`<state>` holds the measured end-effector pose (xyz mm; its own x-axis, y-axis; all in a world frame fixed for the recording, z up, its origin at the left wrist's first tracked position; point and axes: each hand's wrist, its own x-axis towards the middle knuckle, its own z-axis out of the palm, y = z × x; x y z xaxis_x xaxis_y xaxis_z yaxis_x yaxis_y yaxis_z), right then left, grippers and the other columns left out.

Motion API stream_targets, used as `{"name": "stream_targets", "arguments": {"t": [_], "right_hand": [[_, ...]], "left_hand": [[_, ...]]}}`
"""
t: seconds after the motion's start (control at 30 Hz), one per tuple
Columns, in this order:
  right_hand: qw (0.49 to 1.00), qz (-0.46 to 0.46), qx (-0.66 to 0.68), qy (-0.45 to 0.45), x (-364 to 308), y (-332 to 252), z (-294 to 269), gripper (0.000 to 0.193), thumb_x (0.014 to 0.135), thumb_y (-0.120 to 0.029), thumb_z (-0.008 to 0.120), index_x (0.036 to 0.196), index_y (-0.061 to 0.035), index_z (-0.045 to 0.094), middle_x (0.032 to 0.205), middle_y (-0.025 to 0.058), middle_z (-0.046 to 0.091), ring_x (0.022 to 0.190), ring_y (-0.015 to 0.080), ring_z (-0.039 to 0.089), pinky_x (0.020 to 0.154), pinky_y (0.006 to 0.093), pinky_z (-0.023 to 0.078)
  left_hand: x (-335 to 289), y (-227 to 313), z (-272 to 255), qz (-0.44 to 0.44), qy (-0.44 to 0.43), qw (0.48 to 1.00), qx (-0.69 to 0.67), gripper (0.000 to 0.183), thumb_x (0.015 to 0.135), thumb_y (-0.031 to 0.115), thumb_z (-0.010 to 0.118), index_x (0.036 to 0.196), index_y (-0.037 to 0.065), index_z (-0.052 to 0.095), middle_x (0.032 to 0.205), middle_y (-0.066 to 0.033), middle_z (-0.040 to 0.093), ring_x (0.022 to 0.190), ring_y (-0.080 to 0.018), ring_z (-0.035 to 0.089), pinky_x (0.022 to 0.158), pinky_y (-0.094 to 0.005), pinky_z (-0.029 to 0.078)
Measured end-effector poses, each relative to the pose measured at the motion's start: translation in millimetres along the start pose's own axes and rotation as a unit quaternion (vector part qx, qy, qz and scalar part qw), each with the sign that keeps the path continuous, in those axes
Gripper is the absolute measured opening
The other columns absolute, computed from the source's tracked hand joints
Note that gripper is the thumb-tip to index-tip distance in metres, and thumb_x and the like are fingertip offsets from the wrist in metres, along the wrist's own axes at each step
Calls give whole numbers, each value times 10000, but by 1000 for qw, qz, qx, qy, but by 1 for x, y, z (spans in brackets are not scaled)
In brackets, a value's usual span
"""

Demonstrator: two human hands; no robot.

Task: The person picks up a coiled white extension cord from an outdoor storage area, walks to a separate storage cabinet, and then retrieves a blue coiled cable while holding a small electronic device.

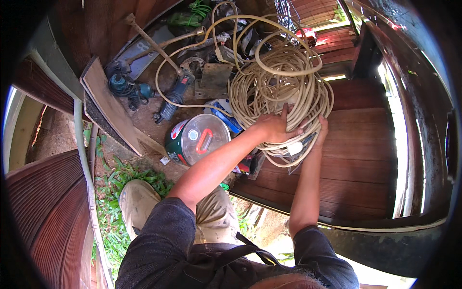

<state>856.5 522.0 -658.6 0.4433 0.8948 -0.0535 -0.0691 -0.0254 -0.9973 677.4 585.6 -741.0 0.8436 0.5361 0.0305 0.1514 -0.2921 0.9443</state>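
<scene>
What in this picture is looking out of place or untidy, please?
One loose loop of the beige cable strays left across a power tool, while most of it lies bundled in a coil. I see no clear spill.

Prob. tool shed (77, 33): pwr tools (174, 98), cable coil (248, 96) & wd planks (356, 154).

no readable text; label (177, 130) on tub (217, 129) too small to tell

Lidded tub (196, 144) near blue power tool (175, 98).
</scene>
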Motion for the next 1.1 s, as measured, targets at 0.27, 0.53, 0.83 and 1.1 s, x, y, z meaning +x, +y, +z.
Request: {"name": "stream_targets", "arguments": {"t": [0.27, 0.53, 0.83, 1.1], "right_hand": [[996, 46, 28, -66, 17, 18, -25, 557, 847, -388, 673, 1213, 23, 589, 849, 150, 697, 718, 248, 698, 656, 366, 608], [987, 42, 84, -132, 27, 30, -14, 720, 825, -415, 598, 1315, 107, 527, 1095, 303, 687, 953, 409, 712, 867, 476, 612], [982, -4, 130, -137, 33, 37, -27, 645, 846, -399, 609, 1261, 91, 555, 1059, 262, 690, 864, 369, 712, 772, 459, 631], [981, 33, 143, -129, 24, 38, -29, 683, 828, -438, 615, 1308, 42, 538, 1036, 241, 679, 879, 377, 696, 791, 498, 614]], "left_hand": [[3, -15, 21, -29, 79, 976, -199, 1225, 863, 916, 229, 1608, 5, -112, 1700, -203, 108, 1543, -414, 206, 1265, -490, 192], [20, -25, 11, -5, 20, 993, -119, 1174, 903, 865, 312, 1583, -82, 171, 1565, -305, 380, 1480, -423, 350, 1229, -436, 288], [-13, -113, -74, -7, 710, 674, -202, 310, 862, 138, 712, 1144, 42, 628, 1062, -168, 688, 1038, -340, 656, 949, -472, 475], [62, -171, -146, -81, 542, 834, 57, 837, 814, 612, 752, 1315, -35, 577, 1303, -220, 632, 1228, -418, 587, 1156, -524, 362]]}}
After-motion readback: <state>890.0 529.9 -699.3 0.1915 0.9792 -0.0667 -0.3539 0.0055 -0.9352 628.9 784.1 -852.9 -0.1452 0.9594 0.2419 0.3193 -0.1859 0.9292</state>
